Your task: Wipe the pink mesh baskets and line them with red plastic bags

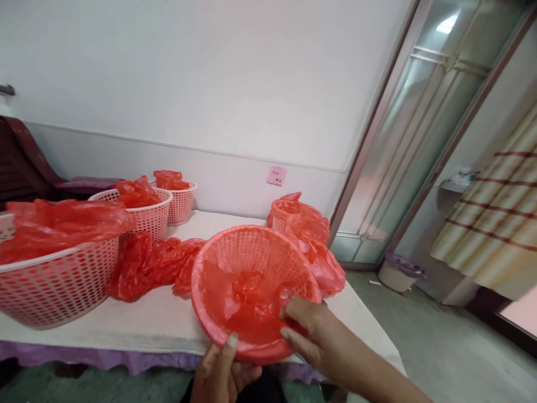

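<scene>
A round plastic basket (203, 313) is tilted toward me at the table's front edge. A thin red plastic bag (247, 291) lines it and lies crumpled at its bottom. At the near left, my left hand (226, 369) is closed on the bag-covered rim, thumb on top and fingers underneath. My right hand (312, 336) reaches over the near right rim with curled fingers against the bag inside. Its fingertips are partly hidden, and it appears to pinch the plastic.
On the left stand a large pink basket (62, 280), a medium basket (153, 215) and a small basket (182, 204), all holding red bags. Loose red bags (146, 266) lie between. A bagged basket (293, 218) stands at the back right. Beyond the table (364, 324) is a bin (398, 274).
</scene>
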`<state>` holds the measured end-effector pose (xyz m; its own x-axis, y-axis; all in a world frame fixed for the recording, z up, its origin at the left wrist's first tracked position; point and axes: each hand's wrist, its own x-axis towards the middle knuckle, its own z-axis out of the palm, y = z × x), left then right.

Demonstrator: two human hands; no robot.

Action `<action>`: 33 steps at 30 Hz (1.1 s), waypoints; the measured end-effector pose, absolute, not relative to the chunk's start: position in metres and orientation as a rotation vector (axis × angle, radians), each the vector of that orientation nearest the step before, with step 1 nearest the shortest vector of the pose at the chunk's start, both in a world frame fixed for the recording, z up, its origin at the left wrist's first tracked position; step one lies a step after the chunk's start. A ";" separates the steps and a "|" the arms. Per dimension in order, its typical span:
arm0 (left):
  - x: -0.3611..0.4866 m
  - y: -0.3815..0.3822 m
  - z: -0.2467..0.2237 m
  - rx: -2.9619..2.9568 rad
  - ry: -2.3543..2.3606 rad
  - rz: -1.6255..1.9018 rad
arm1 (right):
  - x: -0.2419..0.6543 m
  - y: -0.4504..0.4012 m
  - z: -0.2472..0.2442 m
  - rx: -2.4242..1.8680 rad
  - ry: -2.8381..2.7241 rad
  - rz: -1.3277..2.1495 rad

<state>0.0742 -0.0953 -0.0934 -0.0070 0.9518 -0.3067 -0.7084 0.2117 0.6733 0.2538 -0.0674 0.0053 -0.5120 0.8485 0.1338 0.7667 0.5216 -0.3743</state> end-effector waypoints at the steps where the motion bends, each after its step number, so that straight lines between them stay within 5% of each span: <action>1: 0.074 -0.092 -0.088 0.355 0.806 1.384 | 0.255 -0.073 -0.001 -1.297 -2.468 0.318; 7: 0.071 -0.078 -0.065 0.447 0.826 1.408 | 0.277 -0.063 -0.043 -1.119 -2.198 -0.082; 17: 0.065 -0.054 -0.062 0.538 0.840 1.456 | 0.294 -0.051 -0.072 -1.139 -1.845 -0.058; 33: 0.075 -0.055 -0.083 0.765 0.937 1.277 | 0.286 -0.046 -0.106 -1.081 -1.223 0.906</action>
<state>0.0755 -0.0549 -0.0834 0.0373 0.9882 -0.1487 -0.4383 0.1499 0.8862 0.2864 -0.0463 -0.1062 0.1410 0.9543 0.2635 0.0256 0.2625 -0.9646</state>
